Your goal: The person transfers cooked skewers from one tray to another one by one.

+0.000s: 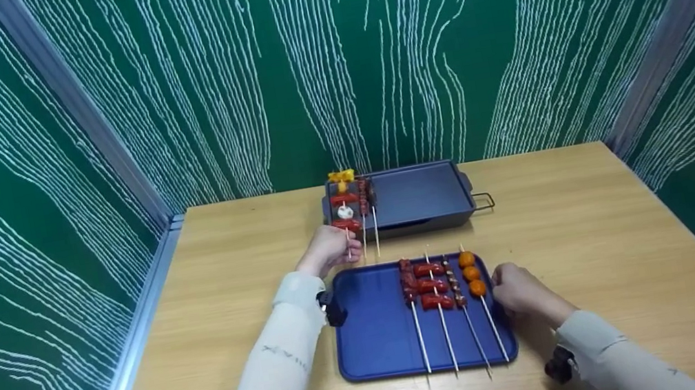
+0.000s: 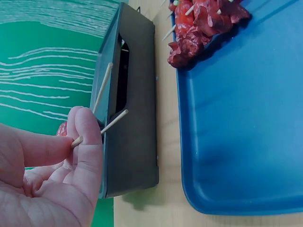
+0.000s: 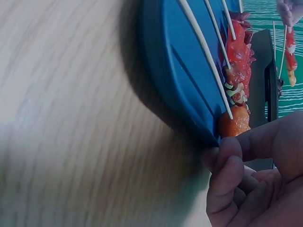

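My left hand [image 1: 330,246] pinches the stick of a mixed skewer [image 1: 346,224] between thumb and fingers; the stick end [image 2: 77,142] shows in the left wrist view. Yellow, red and white pieces on this skewer lie over the left end of a dark grill pan [image 1: 420,194]. Two thin meat skewers [image 1: 363,198] lie beside it on the pan, sticks towards me. My right hand [image 1: 522,293] pinches the right rim of a blue tray [image 1: 377,337]; its thumb and fingers meet at the edge in the right wrist view [image 3: 255,175].
On the tray's right half lie a dark red meat skewer [image 1: 408,283], a red sausage skewer [image 1: 433,286], a thin mixed skewer [image 1: 454,283] and an orange ball skewer [image 1: 471,275]. Their sticks overhang the near rim. A wire handle [image 1: 484,201] sticks out right of the pan. Green walls enclose the wooden table [image 1: 568,223].
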The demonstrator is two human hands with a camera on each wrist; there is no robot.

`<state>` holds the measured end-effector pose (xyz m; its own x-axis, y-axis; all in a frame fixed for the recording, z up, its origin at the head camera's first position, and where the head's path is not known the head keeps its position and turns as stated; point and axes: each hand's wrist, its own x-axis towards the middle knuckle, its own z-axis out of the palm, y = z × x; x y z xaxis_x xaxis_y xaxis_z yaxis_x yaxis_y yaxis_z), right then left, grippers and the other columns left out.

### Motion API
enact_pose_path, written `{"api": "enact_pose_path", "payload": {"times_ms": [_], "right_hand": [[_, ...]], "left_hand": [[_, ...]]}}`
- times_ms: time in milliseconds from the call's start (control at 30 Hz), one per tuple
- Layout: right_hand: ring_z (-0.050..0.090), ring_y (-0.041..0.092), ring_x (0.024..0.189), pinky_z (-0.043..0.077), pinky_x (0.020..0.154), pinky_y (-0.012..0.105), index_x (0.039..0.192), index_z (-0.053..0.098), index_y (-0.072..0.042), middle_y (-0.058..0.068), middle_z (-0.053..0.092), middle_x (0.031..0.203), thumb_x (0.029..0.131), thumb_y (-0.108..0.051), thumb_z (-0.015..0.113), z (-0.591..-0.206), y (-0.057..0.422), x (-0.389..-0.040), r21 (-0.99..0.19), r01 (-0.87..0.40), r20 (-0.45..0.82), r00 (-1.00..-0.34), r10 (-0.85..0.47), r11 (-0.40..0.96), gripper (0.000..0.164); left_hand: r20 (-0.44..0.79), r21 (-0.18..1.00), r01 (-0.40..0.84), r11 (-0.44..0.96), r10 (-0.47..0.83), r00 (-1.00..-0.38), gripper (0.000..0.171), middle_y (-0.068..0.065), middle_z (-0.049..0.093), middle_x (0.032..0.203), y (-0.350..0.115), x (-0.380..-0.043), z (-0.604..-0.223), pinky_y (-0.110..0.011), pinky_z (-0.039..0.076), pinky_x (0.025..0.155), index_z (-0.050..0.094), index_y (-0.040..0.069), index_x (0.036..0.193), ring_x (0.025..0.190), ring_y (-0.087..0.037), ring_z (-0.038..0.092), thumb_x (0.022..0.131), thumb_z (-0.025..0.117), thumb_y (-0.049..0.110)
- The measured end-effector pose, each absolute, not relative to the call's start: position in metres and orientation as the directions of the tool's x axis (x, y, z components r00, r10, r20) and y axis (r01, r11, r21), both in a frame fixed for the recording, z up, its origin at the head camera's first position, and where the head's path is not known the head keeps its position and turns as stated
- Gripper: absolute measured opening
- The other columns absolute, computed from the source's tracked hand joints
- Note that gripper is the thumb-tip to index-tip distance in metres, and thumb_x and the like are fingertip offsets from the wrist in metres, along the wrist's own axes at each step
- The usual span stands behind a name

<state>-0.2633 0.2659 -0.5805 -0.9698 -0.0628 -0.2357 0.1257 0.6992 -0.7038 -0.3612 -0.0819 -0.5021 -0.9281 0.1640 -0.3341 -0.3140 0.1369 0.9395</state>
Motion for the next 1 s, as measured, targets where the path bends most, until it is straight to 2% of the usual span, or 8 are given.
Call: {"api": "enact_pose_path", "payload": {"times_ms": [100,233,333,500,567,733,867,1000], "right_hand": [[0.049,0.012,0.042,0.042,0.037,0.022,0.087,0.052,-0.003,0.003,0.053,0.058,0.088,0.004,0.049,-0.579,0.266,-0.264,-0.694,0.133,-0.246,-0.967,-0.059,0.707,0.008],[0.050,0.013,0.043,0.043,0.038,0.023,0.089,0.054,-0.001,0.004,0.053,0.058,0.088,0.003,0.050,-0.578,0.266,-0.266,-0.683,0.144,-0.258,-0.965,-0.053,0.716,0.005],[0.050,0.013,0.044,0.042,0.038,0.023,0.090,0.055,0.000,0.004,0.053,0.059,0.088,0.003,0.050,-0.578,0.266,-0.266,-0.680,0.139,-0.254,-0.966,-0.054,0.720,0.006],[0.050,0.014,0.045,0.042,0.038,0.023,0.091,0.054,0.000,0.004,0.053,0.060,0.088,0.003,0.050,-0.579,0.266,-0.265,-0.680,0.141,-0.257,-0.965,-0.054,0.720,0.006],[0.051,0.014,0.045,0.043,0.038,0.023,0.092,0.055,0.001,0.004,0.054,0.060,0.088,0.003,0.050,-0.579,0.265,-0.265,-0.673,0.141,-0.260,-0.964,-0.055,0.726,0.006],[0.051,0.014,0.045,0.043,0.039,0.023,0.091,0.054,0.001,0.005,0.054,0.062,0.088,0.003,0.049,-0.579,0.265,-0.265,-0.672,0.137,-0.260,-0.964,-0.058,0.728,0.006],[0.050,0.012,0.045,0.040,0.040,0.021,0.090,0.053,0.001,0.005,0.054,0.065,0.086,0.002,0.049,-0.580,0.266,-0.266,-0.673,0.121,-0.246,-0.967,-0.067,0.730,0.005],[0.050,0.011,0.045,0.039,0.040,0.020,0.090,0.052,0.003,0.005,0.054,0.068,0.087,0.001,0.050,-0.580,0.266,-0.267,-0.662,0.131,-0.263,-0.963,-0.064,0.738,0.004]], "left_hand": [[-0.327,0.942,-0.308,0.135,0.155,-0.932,0.025,-0.007,0.068,0.081,-0.086,-0.358,-0.499,-0.025,0.065,0.065,0.062,-0.014,0.120,0.061,-0.012,0.066,0.106,0.045,-0.003],[-0.328,0.939,-0.305,0.158,0.149,-0.933,0.018,-0.008,0.068,0.084,-0.091,-0.353,-0.497,-0.025,0.066,0.066,0.063,-0.003,0.103,0.063,-0.012,0.067,0.107,0.045,-0.001],[-0.337,0.933,-0.307,0.189,0.154,-0.929,0.019,-0.007,0.067,0.084,-0.095,-0.350,-0.497,-0.027,0.068,0.070,0.061,0.002,0.099,0.065,-0.012,0.066,0.108,0.045,-0.001],[-0.334,0.929,-0.296,0.221,0.162,-0.928,0.019,-0.006,0.066,0.084,-0.100,-0.343,-0.499,-0.033,0.070,0.080,0.062,-0.008,0.111,0.070,-0.013,0.067,0.106,0.044,-0.003],[-0.334,0.928,-0.293,0.229,0.163,-0.928,0.020,-0.006,0.066,0.084,-0.102,-0.339,-0.499,-0.035,0.070,0.082,0.063,-0.009,0.112,0.070,-0.014,0.067,0.105,0.044,-0.004],[-0.333,0.925,-0.290,0.245,0.154,-0.930,0.018,-0.006,0.066,0.084,-0.106,-0.330,-0.501,-0.033,0.070,0.077,0.064,-0.004,0.105,0.067,-0.014,0.066,0.101,0.047,-0.010],[-0.338,0.923,-0.296,0.244,0.153,-0.928,0.021,-0.008,0.067,0.084,-0.107,-0.322,-0.504,-0.029,0.069,0.069,0.064,-0.010,0.112,0.063,-0.013,0.065,0.099,0.048,-0.012],[-0.344,0.924,-0.304,0.232,0.155,-0.926,0.021,-0.009,0.066,0.082,-0.108,-0.315,-0.510,-0.024,0.065,0.060,0.063,-0.013,0.112,0.060,-0.013,0.063,0.098,0.047,-0.015]]}}
